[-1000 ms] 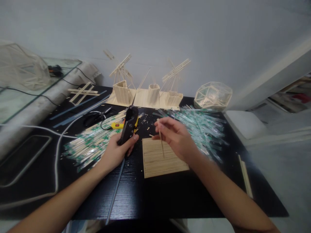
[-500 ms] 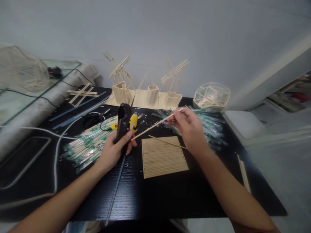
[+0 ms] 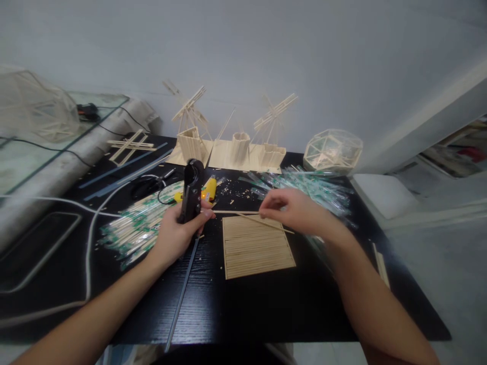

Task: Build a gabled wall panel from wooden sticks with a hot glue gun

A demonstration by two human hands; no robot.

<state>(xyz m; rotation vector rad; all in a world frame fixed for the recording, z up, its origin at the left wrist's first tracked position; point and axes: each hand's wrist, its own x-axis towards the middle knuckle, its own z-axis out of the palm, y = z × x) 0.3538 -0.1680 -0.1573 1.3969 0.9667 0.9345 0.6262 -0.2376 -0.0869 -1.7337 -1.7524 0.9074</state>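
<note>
My left hand (image 3: 175, 235) is closed round a black cutter (image 3: 191, 192), held upright above the black table (image 3: 247, 309). My right hand (image 3: 294, 211) pinches a thin wooden stick (image 3: 236, 212) that lies level, its free end reaching toward the cutter. Just below both hands lies a flat panel of sticks glued side by side (image 3: 255, 246), with a loose stick (image 3: 266, 223) resting across its top right corner.
Wrapped stick piles lie left (image 3: 140, 225) and right (image 3: 315, 190). A yellow glue gun (image 3: 208, 190) sits behind the cutter. Stick windmill models (image 3: 228, 144) and a geodesic stick ball (image 3: 333, 149) stand at the back. A white cable (image 3: 89, 238) and a grey rod (image 3: 180, 299) cross the table.
My right hand swung the stick from upright to slanted, then lowered it to level toward the cutter. One stick now rests on the panel. The cutter stood up straighter.
</note>
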